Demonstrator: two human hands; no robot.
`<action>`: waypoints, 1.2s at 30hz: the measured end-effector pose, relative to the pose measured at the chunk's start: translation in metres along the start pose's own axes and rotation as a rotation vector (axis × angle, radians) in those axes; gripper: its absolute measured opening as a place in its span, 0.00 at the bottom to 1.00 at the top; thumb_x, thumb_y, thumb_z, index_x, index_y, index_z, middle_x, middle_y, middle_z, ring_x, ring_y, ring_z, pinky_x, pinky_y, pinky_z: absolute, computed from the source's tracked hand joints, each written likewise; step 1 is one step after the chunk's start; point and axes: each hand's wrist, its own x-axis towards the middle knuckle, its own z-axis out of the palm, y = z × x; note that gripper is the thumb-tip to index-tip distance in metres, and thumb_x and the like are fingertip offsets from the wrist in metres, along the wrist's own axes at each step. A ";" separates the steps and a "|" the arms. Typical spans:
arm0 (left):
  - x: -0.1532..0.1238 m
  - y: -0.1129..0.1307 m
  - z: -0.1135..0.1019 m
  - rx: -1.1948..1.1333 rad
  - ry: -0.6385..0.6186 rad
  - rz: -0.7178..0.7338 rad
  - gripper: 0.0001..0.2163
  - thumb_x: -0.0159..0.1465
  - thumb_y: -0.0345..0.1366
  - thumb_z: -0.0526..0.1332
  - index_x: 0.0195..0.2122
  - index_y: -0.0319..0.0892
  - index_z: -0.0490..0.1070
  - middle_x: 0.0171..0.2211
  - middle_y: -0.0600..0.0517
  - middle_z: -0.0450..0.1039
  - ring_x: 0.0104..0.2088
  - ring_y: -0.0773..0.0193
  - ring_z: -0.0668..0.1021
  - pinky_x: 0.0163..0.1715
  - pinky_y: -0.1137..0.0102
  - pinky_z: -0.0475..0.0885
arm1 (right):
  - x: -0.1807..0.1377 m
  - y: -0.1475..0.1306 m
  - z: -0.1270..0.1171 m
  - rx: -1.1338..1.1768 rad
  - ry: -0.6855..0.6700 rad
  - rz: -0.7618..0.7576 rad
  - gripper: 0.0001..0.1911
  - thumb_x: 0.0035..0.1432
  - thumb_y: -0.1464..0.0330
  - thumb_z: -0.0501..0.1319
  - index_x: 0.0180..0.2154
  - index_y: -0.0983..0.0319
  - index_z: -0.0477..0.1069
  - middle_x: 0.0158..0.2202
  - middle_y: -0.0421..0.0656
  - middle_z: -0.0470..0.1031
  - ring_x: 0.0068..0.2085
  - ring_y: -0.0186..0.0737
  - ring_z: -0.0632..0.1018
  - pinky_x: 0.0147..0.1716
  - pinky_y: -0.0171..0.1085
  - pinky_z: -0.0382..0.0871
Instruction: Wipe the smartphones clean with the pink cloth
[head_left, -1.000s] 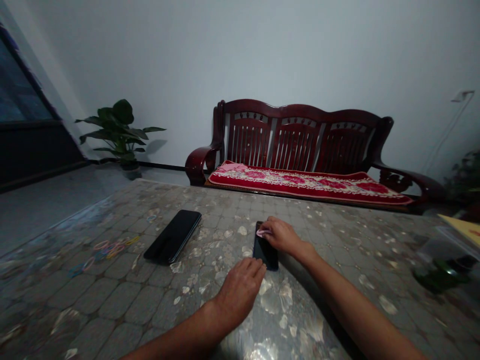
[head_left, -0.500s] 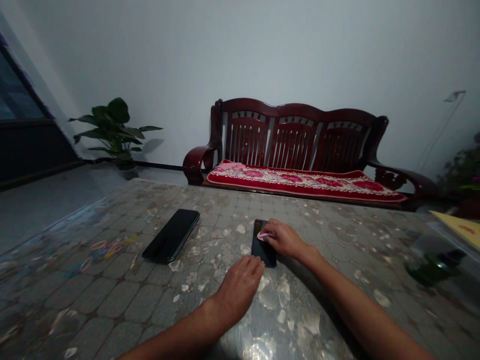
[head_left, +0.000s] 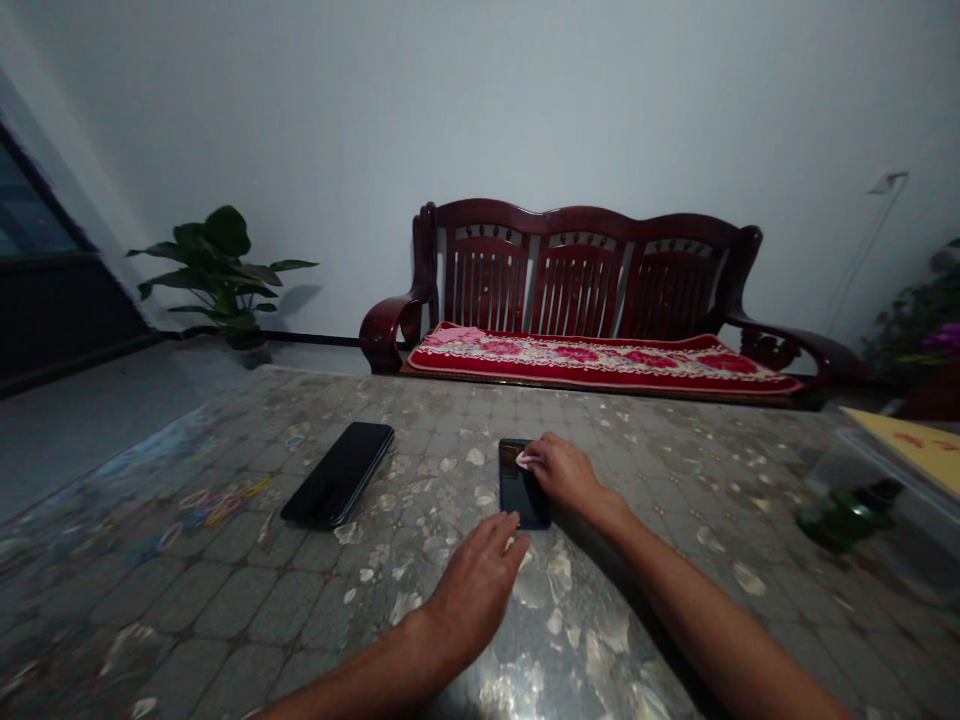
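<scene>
A dark smartphone (head_left: 523,500) lies flat on the patterned tabletop in front of me. My right hand (head_left: 566,470) pinches a small pale pink cloth (head_left: 529,461) against the upper part of its screen. At the phone's near left corner rest the fingertips of my left hand (head_left: 480,570), with the fingers stretched out and the thumb slightly apart. Further left lies a larger black device (head_left: 341,473), like a tablet or big phone, touched by neither hand.
Several coloured rubber bands (head_left: 217,503) are scattered at the left of the table (head_left: 247,620). On the right stand a green bottle (head_left: 847,515) and a clear plastic box (head_left: 919,540) under a yellow sheet (head_left: 911,445). Beyond the table are a wooden bench (head_left: 577,270) and a potted plant (head_left: 225,270).
My right hand and the pink cloth have shifted slightly up the phone's screen. The left thumb has moved a little away from its fingers. The whole view has shifted slightly.
</scene>
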 end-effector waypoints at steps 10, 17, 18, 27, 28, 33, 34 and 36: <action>0.014 0.023 -0.006 -0.286 -0.006 0.252 0.12 0.68 0.34 0.61 0.51 0.44 0.75 0.64 0.44 0.67 0.64 0.54 0.69 0.65 0.57 0.64 | 0.026 -0.010 -0.007 0.142 -0.039 -0.117 0.13 0.63 0.71 0.59 0.47 0.59 0.78 0.47 0.44 0.78 0.48 0.38 0.77 0.46 0.32 0.64; 0.041 -0.037 -0.042 -0.189 -0.032 -0.031 0.26 0.58 0.35 0.71 0.59 0.47 0.71 0.65 0.44 0.65 0.69 0.45 0.59 0.67 0.43 0.51 | -0.004 0.001 -0.022 0.025 0.038 0.041 0.12 0.66 0.68 0.56 0.44 0.62 0.78 0.45 0.47 0.78 0.45 0.40 0.77 0.41 0.33 0.63; 0.045 -0.049 -0.045 -0.167 -0.048 -0.084 0.31 0.55 0.36 0.73 0.61 0.47 0.69 0.67 0.42 0.62 0.70 0.43 0.56 0.67 0.41 0.49 | -0.009 0.000 -0.024 -0.002 0.024 0.047 0.12 0.66 0.68 0.56 0.44 0.62 0.77 0.45 0.48 0.78 0.44 0.41 0.77 0.40 0.34 0.62; 0.063 -0.117 -0.033 -0.241 -0.130 -0.117 0.41 0.52 0.45 0.74 0.66 0.45 0.62 0.70 0.38 0.55 0.71 0.36 0.48 0.66 0.39 0.44 | -0.027 -0.007 -0.024 -0.114 -0.052 0.144 0.14 0.68 0.64 0.55 0.43 0.61 0.78 0.45 0.50 0.77 0.44 0.44 0.78 0.38 0.36 0.62; 0.064 -0.119 -0.031 -0.264 -0.124 -0.095 0.40 0.53 0.45 0.73 0.66 0.44 0.62 0.69 0.38 0.57 0.71 0.37 0.50 0.66 0.41 0.46 | -0.027 -0.007 -0.024 -0.114 -0.060 0.149 0.14 0.67 0.64 0.55 0.43 0.61 0.78 0.45 0.50 0.77 0.44 0.44 0.78 0.38 0.36 0.62; 0.065 -0.123 -0.025 -0.330 -0.102 -0.016 0.34 0.55 0.42 0.72 0.63 0.42 0.66 0.63 0.42 0.68 0.68 0.43 0.59 0.67 0.49 0.52 | -0.025 -0.006 -0.021 -0.114 -0.059 0.151 0.14 0.67 0.64 0.56 0.44 0.61 0.78 0.45 0.49 0.77 0.44 0.44 0.78 0.37 0.35 0.62; 0.064 -0.122 -0.024 -0.333 -0.089 -0.019 0.33 0.55 0.41 0.72 0.62 0.42 0.67 0.62 0.42 0.68 0.67 0.44 0.61 0.67 0.50 0.53 | -0.024 -0.008 -0.020 -0.115 -0.052 0.147 0.14 0.68 0.64 0.56 0.44 0.61 0.78 0.45 0.49 0.77 0.44 0.44 0.78 0.37 0.35 0.62; 0.063 -0.121 -0.021 -0.341 -0.043 -0.038 0.32 0.54 0.41 0.72 0.60 0.42 0.69 0.61 0.42 0.69 0.65 0.45 0.65 0.65 0.51 0.57 | -0.023 -0.011 -0.018 -0.117 -0.045 0.141 0.13 0.68 0.64 0.56 0.43 0.61 0.78 0.45 0.50 0.77 0.44 0.44 0.77 0.37 0.36 0.62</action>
